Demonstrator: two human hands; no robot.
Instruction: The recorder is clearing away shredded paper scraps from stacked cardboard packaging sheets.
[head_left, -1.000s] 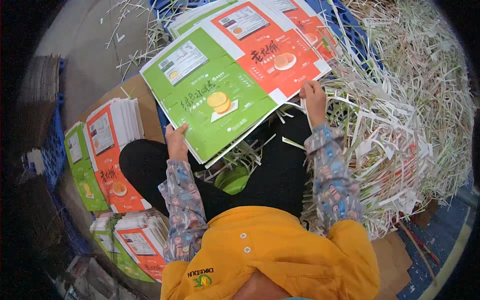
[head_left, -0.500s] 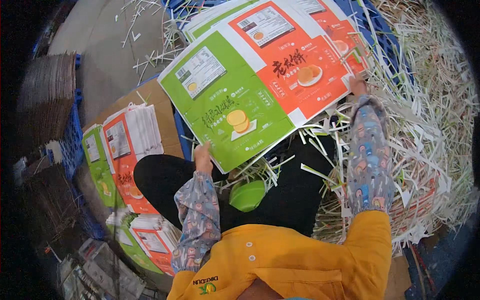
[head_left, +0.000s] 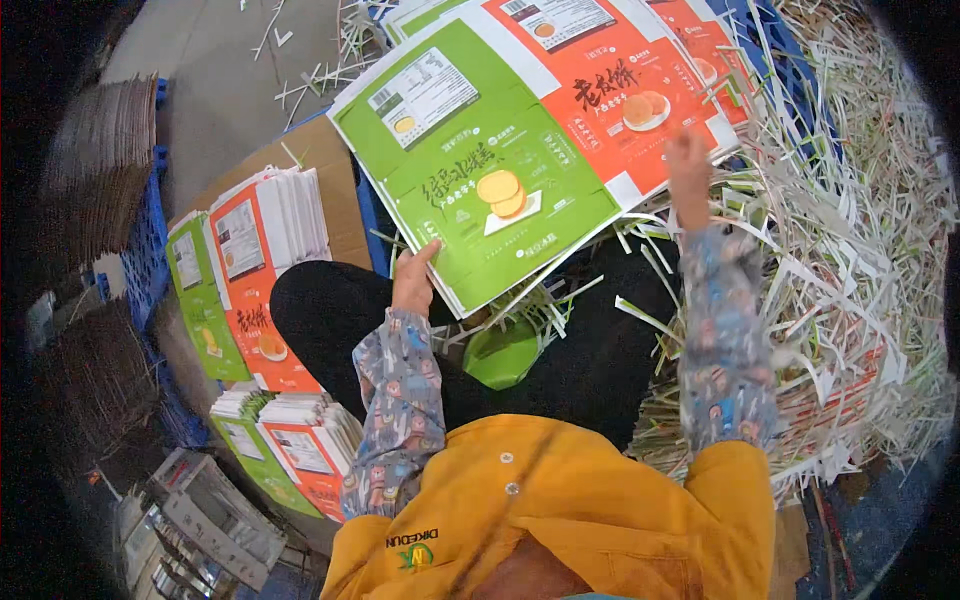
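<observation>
A thin stack of printed packaging sheets (head_left: pixel 555 205) lies tilted in front of me, half green and half orange-red, with pictures of round cakes. My left hand (head_left: pixel 413 280) grips its near left edge, the thumb on top and the other fingers underneath. Over the near edge of the orange-red half is my right hand (head_left: pixel 688 180), off the corner it held. Motion smears its fingers, so their closure does not show. More orange-red sheets (head_left: pixel 690 40) lie under the far right side of the stack.
Paper trimming strips (head_left: pixel 860 200) heap up on the right, over a blue pallet (head_left: pixel 775 50). At left, piles of cut green and orange-red sheets (head_left: pixel 245 260) rest by brown cardboard (head_left: pixel 335 180). A green rounded object (head_left: pixel 500 352) sits between my legs. Stacked boards (head_left: pixel 110 170) stand far left.
My right hand has let go of the sheets' right corner and come inward over the near edge. My left hand keeps its hold. The view has shifted slightly.
</observation>
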